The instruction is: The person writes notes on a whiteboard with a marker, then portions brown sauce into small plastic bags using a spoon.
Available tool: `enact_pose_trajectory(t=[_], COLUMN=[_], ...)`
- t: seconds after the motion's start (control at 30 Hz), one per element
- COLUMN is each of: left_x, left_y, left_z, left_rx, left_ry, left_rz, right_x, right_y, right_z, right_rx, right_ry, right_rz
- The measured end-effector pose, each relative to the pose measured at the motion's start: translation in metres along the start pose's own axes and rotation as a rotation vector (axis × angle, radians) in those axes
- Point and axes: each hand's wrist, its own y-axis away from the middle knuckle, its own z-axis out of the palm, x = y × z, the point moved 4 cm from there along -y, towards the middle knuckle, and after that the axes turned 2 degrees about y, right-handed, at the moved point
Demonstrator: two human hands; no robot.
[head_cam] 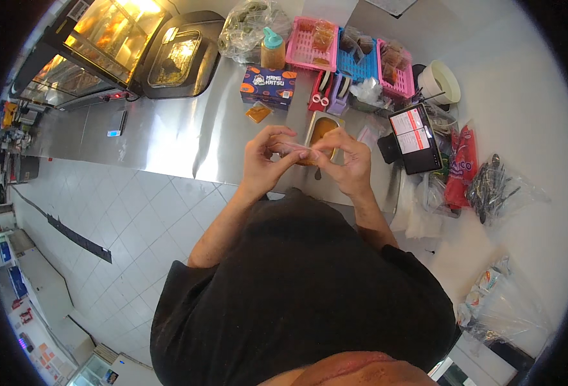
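My left hand point(275, 157) and my right hand point(340, 159) meet over the steel counter, pinching a small clear plastic bag point(297, 146) between thumbs and fingers. What the bag holds, if anything, cannot be told. Just beyond and partly under my right hand lies a steel pan point(317, 120) with orange-brown sauce point(323, 127) in it. A dark, rounded utensil end shows below the pan. Farther back, a filled sauce packet point(258, 112) lies in front of a printed blue and orange box point(268, 88).
Behind stand a squeeze bottle point(273, 50), pink basket point(291, 46), blue basket point(356, 72), second pink basket point(409, 72) and tape dispensers point(339, 96). A tablet point(415, 139) stands right. A digital scale point(117, 123), tray point(175, 58) and lit food warmer point(115, 38) are left.
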Motion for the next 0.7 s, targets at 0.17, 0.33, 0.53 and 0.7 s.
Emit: enact_pose_trajectory(t=[0.17, 0.33, 0.53, 0.7], left_x=[-0.007, -0.003, -0.004, 0.003], left_y=[0.005, 0.006, 0.01, 0.004], left_z=[-0.003, -0.004, -0.012, -0.018], left_rx=[0.041, 0.025, 0.08, 0.095], left_ry=[0.059, 0.044, 0.027, -0.09], left_rz=[-0.008, 0.027, 0.016, 0.179], right_x=[-0.006, -0.006, -0.01, -0.008], right_y=[-0.003, -0.006, -0.008, -0.012], right_z=[0.003, 0.008, 0.016, 0.022], right_rx=[0.007, 0.021, -0.06, -0.048], right_ry=[-0.015, -0.042, -0.119, -0.083], right_rz=[0.017, -0.014, 0.065, 0.023])
